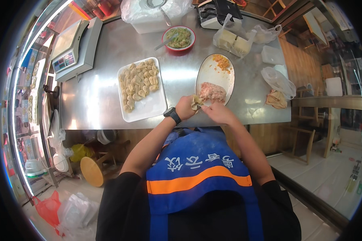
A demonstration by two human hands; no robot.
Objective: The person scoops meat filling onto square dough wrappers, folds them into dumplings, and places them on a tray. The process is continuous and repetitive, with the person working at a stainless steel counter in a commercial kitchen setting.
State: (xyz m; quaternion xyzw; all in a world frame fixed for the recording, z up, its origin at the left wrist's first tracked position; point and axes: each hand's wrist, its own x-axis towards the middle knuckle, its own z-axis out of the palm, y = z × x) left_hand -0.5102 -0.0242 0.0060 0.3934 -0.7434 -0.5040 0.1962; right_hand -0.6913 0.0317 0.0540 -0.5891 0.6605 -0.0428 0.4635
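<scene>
My left hand [184, 107], with a dark watch on its wrist, holds a pale yellow dumpling wrapper [196, 102] at the table's near edge. Close beside it, my right hand [219, 113] is closed with its fingertips at the wrapper; what they grip is hidden. Just beyond both hands lies an oval white plate [208, 72] bearing a mound of pink minced meat [213, 92] and some orange chopped filling [222, 63]. To the left, a white tray [145, 110] carries many folded dumplings [140, 80], with a bare strip along its near and right sides.
On the steel table [92, 108] stand a red-rimmed bowl of green filling [179, 38] with a utensil, a scale [74, 50], a plastic-covered white tub [153, 24], bagged pale blocks [234, 42], and a clear container [272, 55]. A plastic bag [278, 81] and tan cloth [276, 99] lie right.
</scene>
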